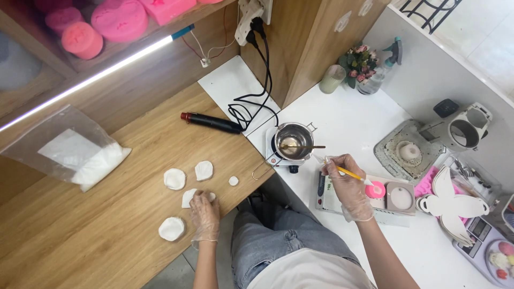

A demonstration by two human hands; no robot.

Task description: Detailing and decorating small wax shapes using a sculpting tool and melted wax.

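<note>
My left hand [204, 213], in a clear glove, rests on a white wax piece [188, 197] on the wooden table. Other white shell-shaped pieces lie around it: one [174, 179] above, one [204, 170] to the upper right, one [172, 228] below, and a small one [233, 181]. My gloved right hand [348, 184] grips a yellow brush [350, 173], its tip near a small pink round mold [376, 189] on a white tray [342, 206]. A grey round mold [401, 198] sits beside it.
A metal melting pot [293, 142] with a spoon stands on a small heater. A black tool [211, 122], a plastic bag of white flakes [80, 152], pink molds on a shelf [101, 24], a flower pot [357, 65], a butterfly-shaped board [452, 200] and a scale [484, 241] surround me.
</note>
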